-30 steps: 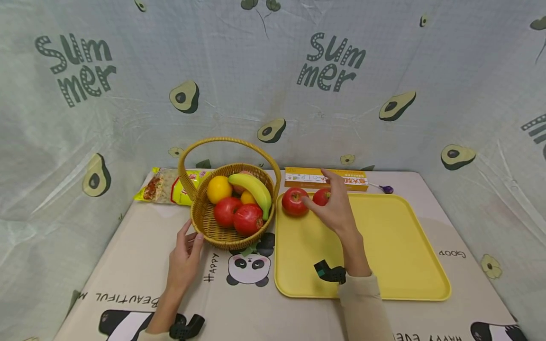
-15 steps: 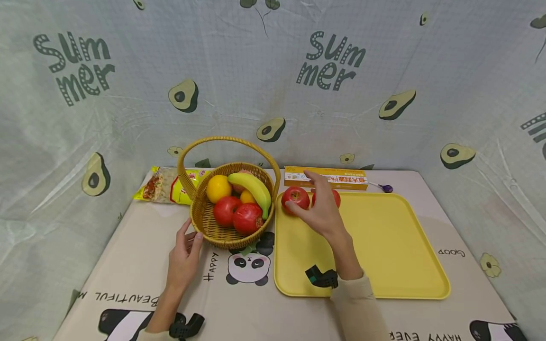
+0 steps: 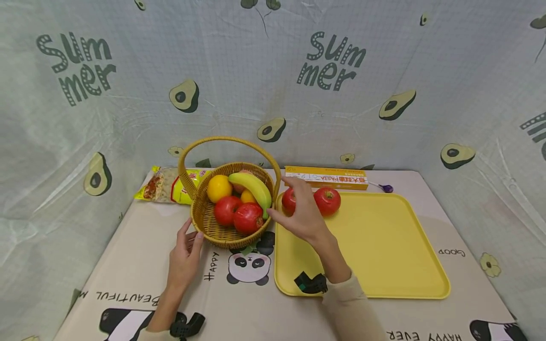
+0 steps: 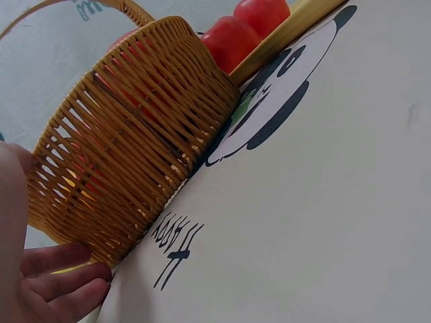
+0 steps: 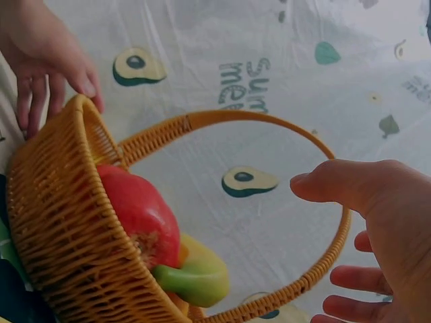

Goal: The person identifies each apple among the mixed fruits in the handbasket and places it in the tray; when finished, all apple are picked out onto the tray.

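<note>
A wicker basket [image 3: 222, 242] with a tall arched handle holds a banana [image 3: 256, 192], a yellow-orange fruit [image 3: 219, 188] and several other fruits, among them a pomegranate [image 3: 248, 219] with a ragged crown. My left hand [image 3: 183, 260] rests against the basket's near left side, fingers relaxed, thumb by the rim. Thumb and fingers spread wide, my right hand [image 3: 304, 215] holds nothing and hovers just right of the basket, near the handle's right base. Behind it an apple [image 3: 288, 201] is partly hidden on the yellow tray [image 3: 384, 246]; another round red fruit [image 3: 327, 201] lies beside it.
A yellow noodle-like packet [image 3: 164, 186] lies behind the basket at left. An orange pasta box [image 3: 326, 178] and a purple-tipped stick [image 3: 386, 188] lie behind the tray. A printed cloth [image 3: 230, 71] hangs at the back.
My right hand has moved left from above the tray's red fruits to the basket's right side, uncovering the right-hand fruit. My left hand and the basket stay in place.
</note>
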Demonstrator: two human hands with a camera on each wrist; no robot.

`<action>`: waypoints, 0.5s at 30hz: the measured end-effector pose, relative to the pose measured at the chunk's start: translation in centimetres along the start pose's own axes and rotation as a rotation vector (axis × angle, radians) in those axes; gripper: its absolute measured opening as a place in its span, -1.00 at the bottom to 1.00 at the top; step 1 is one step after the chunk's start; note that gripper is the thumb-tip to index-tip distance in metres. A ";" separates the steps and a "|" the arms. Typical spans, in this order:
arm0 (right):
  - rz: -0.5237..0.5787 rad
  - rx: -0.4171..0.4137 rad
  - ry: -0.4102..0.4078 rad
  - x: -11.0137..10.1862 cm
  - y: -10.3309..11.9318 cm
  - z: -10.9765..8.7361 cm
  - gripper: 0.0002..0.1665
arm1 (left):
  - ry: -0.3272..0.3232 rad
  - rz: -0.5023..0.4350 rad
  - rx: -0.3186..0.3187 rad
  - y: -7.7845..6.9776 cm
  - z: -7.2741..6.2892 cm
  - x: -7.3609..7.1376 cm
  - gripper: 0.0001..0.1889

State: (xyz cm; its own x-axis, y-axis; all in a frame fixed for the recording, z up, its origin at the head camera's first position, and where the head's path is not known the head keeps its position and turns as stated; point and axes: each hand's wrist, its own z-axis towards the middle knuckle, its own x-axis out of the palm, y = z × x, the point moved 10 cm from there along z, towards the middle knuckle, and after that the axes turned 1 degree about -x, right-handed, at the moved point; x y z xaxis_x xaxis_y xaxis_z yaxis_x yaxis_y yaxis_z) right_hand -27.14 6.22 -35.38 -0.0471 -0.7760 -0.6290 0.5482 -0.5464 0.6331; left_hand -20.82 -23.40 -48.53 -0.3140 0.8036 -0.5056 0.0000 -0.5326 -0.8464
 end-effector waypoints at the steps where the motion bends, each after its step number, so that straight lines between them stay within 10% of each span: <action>1: -0.005 -0.006 0.006 0.2 0.1 0.1 -0.05 | 0.000 0.001 0.000 0.0 0.0 0.0 -0.40; 15: -0.051 -0.019 0.163 4.6 0.6 0.8 -0.08 | 0.006 -0.003 -0.003 0.1 -0.1 0.0 -0.40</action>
State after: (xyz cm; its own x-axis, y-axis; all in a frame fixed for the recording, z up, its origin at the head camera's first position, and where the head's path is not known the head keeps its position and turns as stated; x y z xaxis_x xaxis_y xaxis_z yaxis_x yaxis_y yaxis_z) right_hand -27.69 2.00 -37.52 0.0602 -0.6850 -0.7260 0.5647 -0.5764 0.5907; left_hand -20.76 -23.41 -48.67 -0.3087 0.8066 -0.5041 0.0015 -0.5295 -0.8483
